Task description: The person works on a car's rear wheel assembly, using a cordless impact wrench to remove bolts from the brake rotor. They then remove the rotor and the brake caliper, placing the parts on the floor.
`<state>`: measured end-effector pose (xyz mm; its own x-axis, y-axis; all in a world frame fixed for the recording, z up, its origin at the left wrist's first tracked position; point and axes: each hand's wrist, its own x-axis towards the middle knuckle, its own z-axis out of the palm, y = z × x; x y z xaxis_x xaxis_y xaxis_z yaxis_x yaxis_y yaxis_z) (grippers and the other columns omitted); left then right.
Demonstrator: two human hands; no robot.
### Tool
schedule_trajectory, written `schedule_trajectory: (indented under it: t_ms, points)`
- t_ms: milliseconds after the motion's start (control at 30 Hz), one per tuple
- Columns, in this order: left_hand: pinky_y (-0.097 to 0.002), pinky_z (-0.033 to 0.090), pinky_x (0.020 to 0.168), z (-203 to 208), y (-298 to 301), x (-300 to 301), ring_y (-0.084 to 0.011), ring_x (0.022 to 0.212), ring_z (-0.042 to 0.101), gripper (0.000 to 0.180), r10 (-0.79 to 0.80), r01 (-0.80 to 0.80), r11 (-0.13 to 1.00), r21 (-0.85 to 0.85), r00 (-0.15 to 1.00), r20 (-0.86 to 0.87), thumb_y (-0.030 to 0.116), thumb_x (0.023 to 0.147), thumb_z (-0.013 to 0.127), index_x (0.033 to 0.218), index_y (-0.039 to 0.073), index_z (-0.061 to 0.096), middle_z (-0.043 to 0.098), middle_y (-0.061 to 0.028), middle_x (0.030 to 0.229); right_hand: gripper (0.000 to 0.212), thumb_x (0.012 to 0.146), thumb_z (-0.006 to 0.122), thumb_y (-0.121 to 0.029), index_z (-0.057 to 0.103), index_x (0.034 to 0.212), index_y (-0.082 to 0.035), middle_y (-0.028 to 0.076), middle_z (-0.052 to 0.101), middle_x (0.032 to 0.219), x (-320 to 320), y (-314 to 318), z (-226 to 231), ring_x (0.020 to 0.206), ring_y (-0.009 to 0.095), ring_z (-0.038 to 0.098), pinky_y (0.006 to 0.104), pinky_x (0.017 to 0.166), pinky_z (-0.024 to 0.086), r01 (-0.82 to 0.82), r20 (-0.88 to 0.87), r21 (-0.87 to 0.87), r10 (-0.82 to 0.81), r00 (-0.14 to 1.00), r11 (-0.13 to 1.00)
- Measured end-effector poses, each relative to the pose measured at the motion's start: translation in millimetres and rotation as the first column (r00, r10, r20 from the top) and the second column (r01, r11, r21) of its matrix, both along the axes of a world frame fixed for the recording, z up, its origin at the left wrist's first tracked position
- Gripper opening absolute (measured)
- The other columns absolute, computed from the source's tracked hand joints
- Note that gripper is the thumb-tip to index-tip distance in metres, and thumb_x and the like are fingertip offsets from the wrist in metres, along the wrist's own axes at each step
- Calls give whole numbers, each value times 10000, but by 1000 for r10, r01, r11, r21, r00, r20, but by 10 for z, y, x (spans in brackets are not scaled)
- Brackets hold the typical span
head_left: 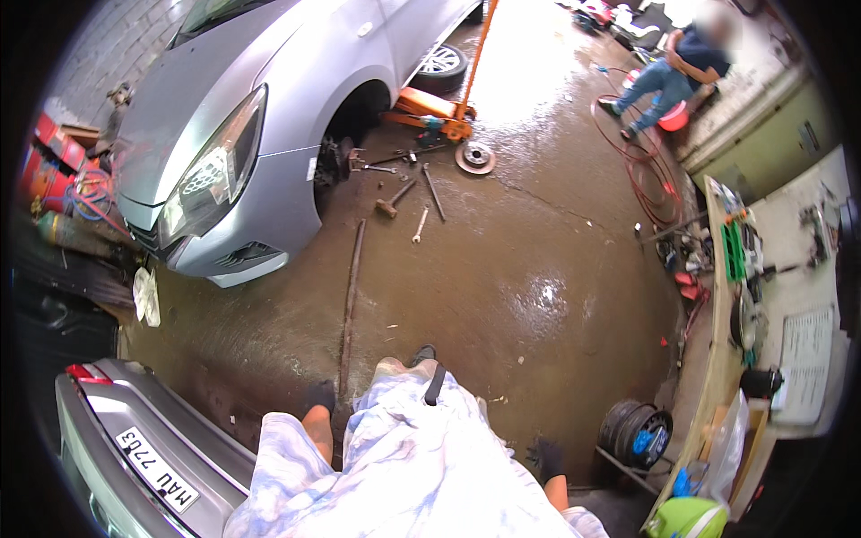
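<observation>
My left hand (320, 395), in a dark glove, hangs low in front of me at the left. Its fingers are too dark and blurred to read, and I make out nothing in it. A long, thin, rusty bar (354, 278) runs along the floor just beside it. Lower right, my right hand (545, 455) is also dark-gloved, its fingers apart and nothing in them. It is nearest to the wheel rims (632, 432). Ahead on the floor lie a hammer (393, 202), a small wrench (420, 225), a long-handled tool (434, 191) and a brake disc (475, 159).
A silver car (296, 134) with its front wheel off stands ahead left, an orange floor jack (430, 112) beside it. A grey car's rear (170, 430) is close at lower left. A cluttered workbench (704, 359) lines the right. A person (686, 67) sits beyond a red hose (641, 175).
</observation>
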<state>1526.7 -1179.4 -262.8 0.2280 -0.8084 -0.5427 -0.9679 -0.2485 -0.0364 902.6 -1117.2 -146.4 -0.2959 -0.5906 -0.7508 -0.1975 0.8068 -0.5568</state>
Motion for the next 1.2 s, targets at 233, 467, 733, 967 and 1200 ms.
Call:
schedule_trajectory:
  t_ms: [233,467,733,967,1200]
  points:
    - [-317,486,584,500,-2335,-496,-164,597,583,251,409,-568,816,104,441,-799,284,884,640,875,35,677,641,-72,732,275,950,475,-206,671,1033,-31,168,697,949,-260,-1013,32,863,296,673,395,786,516,-788,-263,270,830,492,553]
    - [-309,475,558,570,-3410,-805,-166,611,589,308,440,-800,564,204,82,-894,313,910,608,861,15,670,637,-65,753,435,913,566,-340,642,1129,30,190,698,979,-1414,-2931,-943,825,271,674,392,784,520,-654,-147,51,654,742,755]
    - [-298,451,490,762,-3037,-1425,-159,588,575,229,641,-839,136,526,-331,-693,305,929,573,909,80,608,589,-39,762,920,814,667,-354,156,1524,-71,318,527,1298,236,-7966,-291,1189,426,544,457,1014,422,-883,-357,-98,812,461,458]
    - [-369,495,579,680,-2625,-2236,-220,633,595,214,618,-798,-273,537,-573,-538,291,911,576,877,83,612,596,-19,751,601,816,631,-251,496,1324,39,95,646,777,1057,-9508,27,566,161,568,320,524,456,-716,-68,-222,722,688,661]
    - [-405,497,637,712,-2782,-2077,-293,707,655,224,453,-542,840,-10,711,-538,283,867,585,873,67,644,668,-128,787,155,881,610,-233,629,832,-87,118,619,694,-165,-8332,-944,576,230,589,363,512,459,-888,-124,-197,889,442,414]
